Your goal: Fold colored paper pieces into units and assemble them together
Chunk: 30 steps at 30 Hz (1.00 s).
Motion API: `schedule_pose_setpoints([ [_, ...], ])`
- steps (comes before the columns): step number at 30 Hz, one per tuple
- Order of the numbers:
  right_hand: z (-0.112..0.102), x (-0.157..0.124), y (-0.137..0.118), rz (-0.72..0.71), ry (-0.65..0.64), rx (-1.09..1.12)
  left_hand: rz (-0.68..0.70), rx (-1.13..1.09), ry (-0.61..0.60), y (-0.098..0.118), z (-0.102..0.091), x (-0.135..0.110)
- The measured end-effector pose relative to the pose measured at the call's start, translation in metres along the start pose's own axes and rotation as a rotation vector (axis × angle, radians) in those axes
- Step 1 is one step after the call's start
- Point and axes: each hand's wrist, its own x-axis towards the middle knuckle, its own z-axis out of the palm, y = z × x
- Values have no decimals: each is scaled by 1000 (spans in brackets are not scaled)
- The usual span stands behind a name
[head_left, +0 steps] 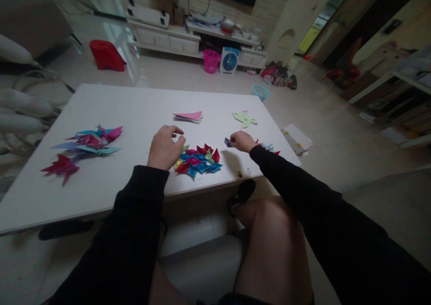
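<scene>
A small dark blue piece (227, 142) is between the fingertips of the right hand (243, 141). The right hand pinches it from its three o'clock side, over the white worktop (134, 105). A dark shadow lies under that hand.

At eight o'clock from the piece is a pile of shiny folded shapes (195, 160). They are red, blue, pink, green and yellow, all close together. The left hand (164, 148) is at the pile's ten o'clock side. Its fingers are bent, and there is a gap between the thumb and the first finger. It holds nothing that shows. It is hard to tell if it touches the pile.

At ten o'clock from the piece lies a stack of paper strips (188, 116) with pink on top. At one o'clock lie some light green papers (245, 118). At three o'clock, past the right hand, are small red and light blue bits (267, 147), partly hidden by the wrist.

Far off at nine o'clock sits a group of big folded papers (90, 141) in pink, blue and purple, with a red one beside it.

Past the worktop, a red stool (107, 55) is at eleven o'clock, a pink basket (211, 61) at twelve and a light blue bin (261, 92) at one.
</scene>
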Motion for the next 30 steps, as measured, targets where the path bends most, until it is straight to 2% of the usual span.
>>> schedule_pose_setpoints([
  [4,-4,44,-62,-169,99,2,-3,-6,9,-1,0,1],
  [8,3,67,-107,-266,87,-65,-30,2,-3,0,-2,4],
  [11,10,72,-124,-297,63,-97,-37,10,-10,1,-3,6],
  [15,16,69,-131,-340,45,-124,-13,9,-26,4,-2,5],
  [19,16,58,-132,-312,65,-74,-2,20,-41,5,0,2],
  [22,11,40,-134,-255,111,43,2,28,-54,6,3,1],
  [27,-15,-12,-148,-266,254,372,-9,-54,-105,12,7,-2],
  [30,-34,-48,-152,-313,345,500,29,-197,-204,19,9,-7],
])
